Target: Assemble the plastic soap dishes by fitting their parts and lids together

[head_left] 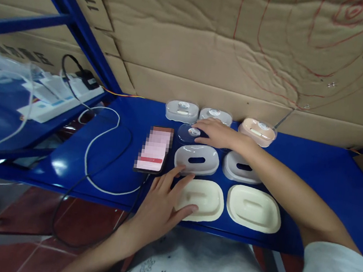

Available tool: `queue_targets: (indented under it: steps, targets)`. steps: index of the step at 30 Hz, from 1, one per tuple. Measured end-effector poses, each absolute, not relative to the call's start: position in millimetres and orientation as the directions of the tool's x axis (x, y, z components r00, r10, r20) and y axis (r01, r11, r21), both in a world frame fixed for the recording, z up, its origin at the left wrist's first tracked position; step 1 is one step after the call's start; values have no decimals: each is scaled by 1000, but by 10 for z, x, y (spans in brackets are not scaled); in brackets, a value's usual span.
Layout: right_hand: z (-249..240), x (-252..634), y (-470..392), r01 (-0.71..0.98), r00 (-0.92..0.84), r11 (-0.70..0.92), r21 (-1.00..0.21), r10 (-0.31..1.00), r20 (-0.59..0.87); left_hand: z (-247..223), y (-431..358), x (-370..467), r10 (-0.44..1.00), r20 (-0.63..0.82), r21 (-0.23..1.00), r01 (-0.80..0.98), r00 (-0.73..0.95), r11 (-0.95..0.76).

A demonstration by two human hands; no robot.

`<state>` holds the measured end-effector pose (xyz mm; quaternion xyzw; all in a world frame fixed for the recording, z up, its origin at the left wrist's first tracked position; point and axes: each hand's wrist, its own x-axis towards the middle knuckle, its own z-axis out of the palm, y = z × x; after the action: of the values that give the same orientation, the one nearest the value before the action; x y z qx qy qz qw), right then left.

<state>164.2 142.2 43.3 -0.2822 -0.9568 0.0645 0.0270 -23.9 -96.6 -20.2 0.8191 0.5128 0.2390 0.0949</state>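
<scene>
Your left hand (160,202) and right hand (216,133) have fingers apart; the clear lid (184,135) looks light and slippery, best held by its sides.

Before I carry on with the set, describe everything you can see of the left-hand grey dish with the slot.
The grey dish is a shallow, glossy oval, apparently plastic, with a raised rim and an oblong central slot showing blue. It lies flat on the blue table, hollow side up, between the phone and another grey piece, behind a cream piece. The left hand's fingertips are at its near left edge; contact is unclear.
</scene>
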Motion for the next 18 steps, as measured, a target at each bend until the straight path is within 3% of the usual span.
queue_targets:
  steps: [12,18]
  targets:
    - [496,1348,1388,684,-729,729,-40,678,-94,-199,-946,-237,886,297,426,781,357,-457]
    - [516,1366,1381,671,-741,740,-37,668,-68,-181,-939,-226,885,303,424,781,355,-458]
